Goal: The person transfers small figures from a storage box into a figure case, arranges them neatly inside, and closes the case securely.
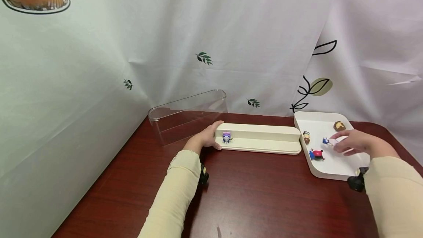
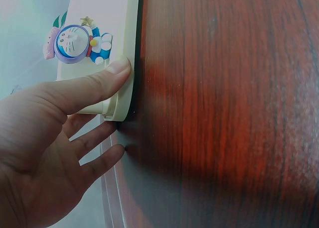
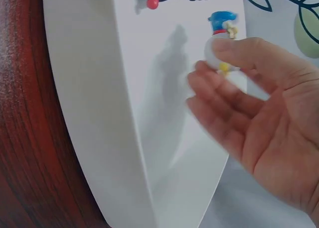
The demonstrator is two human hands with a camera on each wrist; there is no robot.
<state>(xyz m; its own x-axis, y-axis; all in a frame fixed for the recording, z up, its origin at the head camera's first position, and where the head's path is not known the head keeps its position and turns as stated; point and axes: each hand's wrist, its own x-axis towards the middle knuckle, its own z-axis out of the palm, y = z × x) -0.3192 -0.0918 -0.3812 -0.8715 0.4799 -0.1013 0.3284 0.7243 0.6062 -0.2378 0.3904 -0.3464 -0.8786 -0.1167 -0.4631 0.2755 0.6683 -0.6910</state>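
Observation:
My left hand (image 1: 207, 137) grips the left end of a cream stepped display base (image 1: 261, 146), with the thumb on its front edge in the left wrist view. Beside that thumb, a small blue-and-white cat figurine (image 2: 75, 43) with a purple hood and a gold star stands on the base's lower step. Over the white tray (image 1: 318, 172) on the right, my right hand (image 1: 357, 143) pinches another small figurine (image 3: 221, 22), white-bodied with a blue end, between thumb and fingers. The thumb covers part of it.
Three more figurines lie in the tray: one red and blue (image 1: 317, 154), one brown (image 1: 306, 137) and one brown and yellow (image 1: 339, 126). A clear plastic cover (image 1: 158, 129) stands behind my left hand. White printed cloth (image 1: 231, 65) hangs behind the dark red table (image 1: 251, 194).

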